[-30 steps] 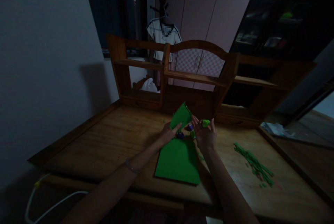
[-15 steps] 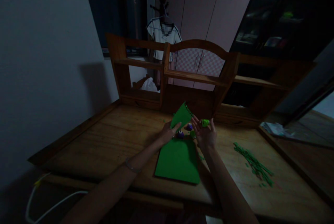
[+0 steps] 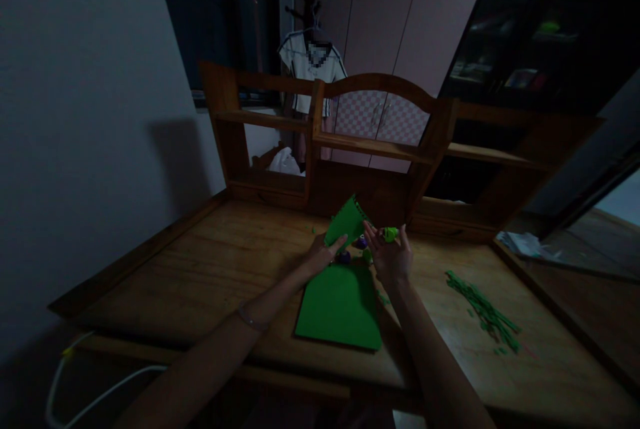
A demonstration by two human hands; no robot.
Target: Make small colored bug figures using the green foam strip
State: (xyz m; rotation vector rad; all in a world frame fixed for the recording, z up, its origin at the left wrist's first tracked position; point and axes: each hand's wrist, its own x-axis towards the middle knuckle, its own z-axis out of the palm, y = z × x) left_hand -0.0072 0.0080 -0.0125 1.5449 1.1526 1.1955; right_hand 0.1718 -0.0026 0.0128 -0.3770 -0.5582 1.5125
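Observation:
My left hand (image 3: 324, 253) is closed on a green sheet (image 3: 345, 221) that looks like paper. It is held up at a tilt, with a row of small notches along its upper right edge. My right hand (image 3: 393, 257) holds a small lime-green object (image 3: 390, 234) with a dark part, between thumb and fingers; its kind is not clear. The fingertips are close to the notched edge, and I cannot tell whether they touch it. Below the hands lies a flat green sheet or stack (image 3: 341, 309). Two small round purple objects, one a purple piece (image 3: 344, 257), sit behind it, partly hidden.
A pile of thin green strips (image 3: 483, 309) lies to the right on the wooden desk (image 3: 200, 269), with small green scraps nearby. A wooden shelf unit (image 3: 370, 143) stands along the back edge. A white cable (image 3: 115, 385) hangs at the lower left.
My right hand has turned slightly and moved a little left with the lime-green object, nearer the notched edge. The left hand and its sheet stay almost still; the view shifts slightly.

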